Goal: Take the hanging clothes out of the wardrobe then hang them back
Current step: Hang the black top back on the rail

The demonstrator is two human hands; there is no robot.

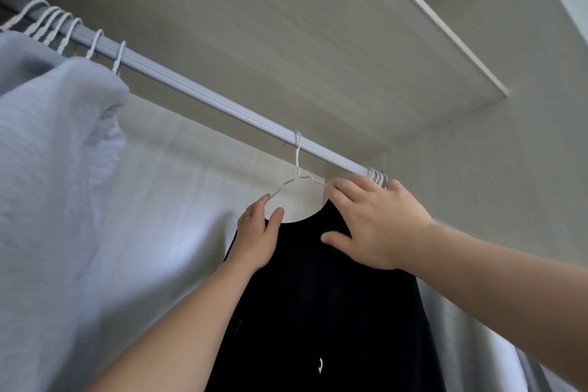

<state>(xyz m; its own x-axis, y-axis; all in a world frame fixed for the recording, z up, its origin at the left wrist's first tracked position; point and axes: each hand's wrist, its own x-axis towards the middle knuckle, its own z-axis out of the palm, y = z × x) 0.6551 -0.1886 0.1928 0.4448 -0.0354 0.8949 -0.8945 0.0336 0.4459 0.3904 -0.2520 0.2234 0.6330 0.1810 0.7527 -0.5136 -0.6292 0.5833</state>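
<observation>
Fingers of the left hand were curled behind the left-side shoulder of a black garment, with the thumb pressed on its front. The hand pinched the cloth just where one arm of a white wire hanger ran into it. The right hand lay over the garment's other shoulder, its fingers nearly straight and the thumb spread on the dark front. It rested on the cloth rather than gripping it, and its fingertips reached the hanger's other arm. Inside the wardrobe that one hanger had its hook over the ribbed grey rail, alone in the open stretch between two groups. At the rail's left end I counted seven white hooks crowded together, and below them hung a bulky blue-grey garment. At the right end, just above the right hand, sat a tight bunch of about four more. White cloth hung behind the black garment, and a strip of grey fabric showed low on the right. Overhead ran a light wood-grain board with a white front edge, and the side wall had the same pale finish.
</observation>
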